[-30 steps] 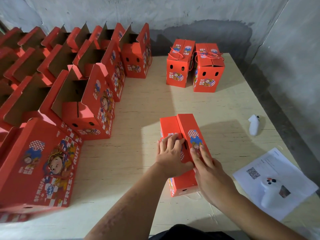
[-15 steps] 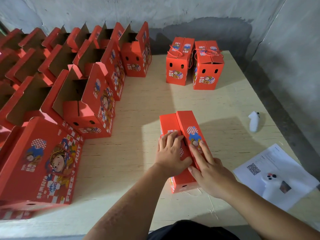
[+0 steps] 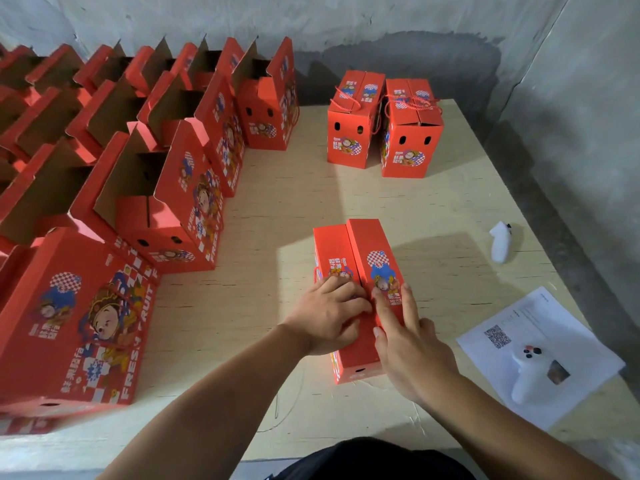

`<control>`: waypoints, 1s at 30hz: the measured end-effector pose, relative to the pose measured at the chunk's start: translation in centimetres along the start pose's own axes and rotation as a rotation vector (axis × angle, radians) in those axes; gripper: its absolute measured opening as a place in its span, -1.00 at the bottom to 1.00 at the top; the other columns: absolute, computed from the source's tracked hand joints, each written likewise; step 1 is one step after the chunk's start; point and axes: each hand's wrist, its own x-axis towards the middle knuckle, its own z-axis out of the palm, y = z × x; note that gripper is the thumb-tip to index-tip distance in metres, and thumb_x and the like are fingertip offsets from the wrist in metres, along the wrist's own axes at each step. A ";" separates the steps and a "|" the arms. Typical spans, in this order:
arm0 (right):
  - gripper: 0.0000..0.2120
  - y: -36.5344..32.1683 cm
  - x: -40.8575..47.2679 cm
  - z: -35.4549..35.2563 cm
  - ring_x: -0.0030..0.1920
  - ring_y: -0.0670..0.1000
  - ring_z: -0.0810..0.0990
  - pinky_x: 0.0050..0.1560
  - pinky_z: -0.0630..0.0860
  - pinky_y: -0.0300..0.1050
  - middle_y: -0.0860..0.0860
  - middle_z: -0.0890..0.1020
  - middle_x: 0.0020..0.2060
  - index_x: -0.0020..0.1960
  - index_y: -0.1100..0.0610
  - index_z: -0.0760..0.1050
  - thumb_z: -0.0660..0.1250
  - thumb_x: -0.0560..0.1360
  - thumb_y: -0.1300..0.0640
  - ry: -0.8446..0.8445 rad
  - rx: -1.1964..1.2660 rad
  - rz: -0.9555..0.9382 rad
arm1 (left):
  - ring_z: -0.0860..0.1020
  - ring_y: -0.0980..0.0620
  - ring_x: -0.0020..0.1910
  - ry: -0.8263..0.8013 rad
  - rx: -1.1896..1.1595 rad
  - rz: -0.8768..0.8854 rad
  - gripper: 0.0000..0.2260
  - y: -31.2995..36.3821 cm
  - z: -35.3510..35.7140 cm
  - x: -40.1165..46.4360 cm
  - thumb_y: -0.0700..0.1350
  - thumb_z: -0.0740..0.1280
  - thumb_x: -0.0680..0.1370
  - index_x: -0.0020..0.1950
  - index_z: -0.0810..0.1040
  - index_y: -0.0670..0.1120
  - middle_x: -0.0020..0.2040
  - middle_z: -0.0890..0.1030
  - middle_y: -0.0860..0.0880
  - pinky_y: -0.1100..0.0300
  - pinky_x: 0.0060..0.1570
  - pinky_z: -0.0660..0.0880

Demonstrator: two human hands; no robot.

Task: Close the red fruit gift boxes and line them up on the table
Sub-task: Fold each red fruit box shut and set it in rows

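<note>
A red fruit gift box (image 3: 360, 244) stands in the middle of the wooden table (image 3: 277, 209), its two top flaps folded down and meeting along the centre. My left hand (image 3: 329, 313) lies on the left flap with its fingers curled at the seam. My right hand (image 3: 408, 344) presses the right flap with straight fingers. Two closed boxes (image 3: 349, 133) (image 3: 410, 140) with red cord handles stand side by side at the back of the table. Several open boxes (image 3: 180, 202) with raised flaps crowd the left side.
A white controller (image 3: 501, 242) lies at the table's right edge. Another white controller (image 3: 533, 375) rests on a printed sheet with a QR code (image 3: 512, 320) at the front right. A grey wall closes the back and right. One box (image 3: 76, 317) lies tilted at the front left.
Both hands have kept working along the centre seam of the box's top. My right hand's fingers have straightened and slid slightly toward me on the right flap. The box stays in place.
</note>
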 end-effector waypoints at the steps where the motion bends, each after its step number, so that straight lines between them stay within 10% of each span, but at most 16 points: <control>1: -0.37 -0.1 0.0 0.1 0.24 0.21 0.45 -0.01 0.55 0.12 0.03 -0.24 0.62 0.55 -0.32 -0.37 -0.02 0.66 -0.25 -0.007 -0.028 0.011 | 0.54 -0.15 0.19 -0.021 0.005 -0.011 -0.74 0.1 0.0 0.0 -0.07 0.39 0.50 0.18 0.67 -0.03 0.17 0.62 -0.02 -0.01 0.30 0.43; 12: -0.29 -0.1 0.9 -1.8 0.34 0.22 0.40 0.15 0.47 0.11 0.04 -0.35 0.62 0.55 -0.24 -0.48 -0.09 0.62 -0.35 -0.137 -0.196 -0.009 | 0.41 -0.16 0.09 -0.172 0.052 -0.124 -0.60 0.1 -0.6 0.2 0.07 0.20 0.54 0.34 0.52 -0.01 0.26 0.50 -0.03 -0.06 0.23 0.39; 17: -0.25 2.5 -0.9 -1.7 0.55 0.23 0.24 0.54 0.28 0.13 0.02 -0.13 0.67 0.68 0.02 -0.09 -0.11 0.61 -0.33 0.051 -0.094 -0.305 | 0.34 -0.13 0.27 -0.172 -0.016 -0.204 -0.32 -0.4 -0.4 0.2 0.14 0.16 0.54 0.66 0.14 0.05 0.52 0.30 0.01 -0.04 0.42 0.27; 26: -0.39 2.1 -1.5 -0.5 0.51 0.34 0.32 0.30 0.55 0.22 0.05 0.25 0.61 0.62 0.10 0.23 0.31 0.62 0.07 0.131 0.036 -0.267 | -0.04 -0.07 0.67 -0.138 -0.055 -0.290 -0.34 0.8 0.6 1.0 0.06 0.22 0.60 0.69 0.09 0.04 0.67 0.14 0.00 0.01 0.62 -0.20; 30: -0.39 2.2 -1.9 0.0 0.61 0.21 0.06 0.51 0.32 0.16 -0.16 -0.14 0.65 0.68 -0.11 -0.10 -0.06 0.68 -0.22 0.062 0.118 -0.239 | 0.04 -0.12 0.66 -0.090 -0.205 -0.489 -0.40 3.6 1.3 3.1 0.01 0.10 0.63 0.66 0.14 -0.10 0.63 0.24 -0.15 -0.02 0.61 -0.24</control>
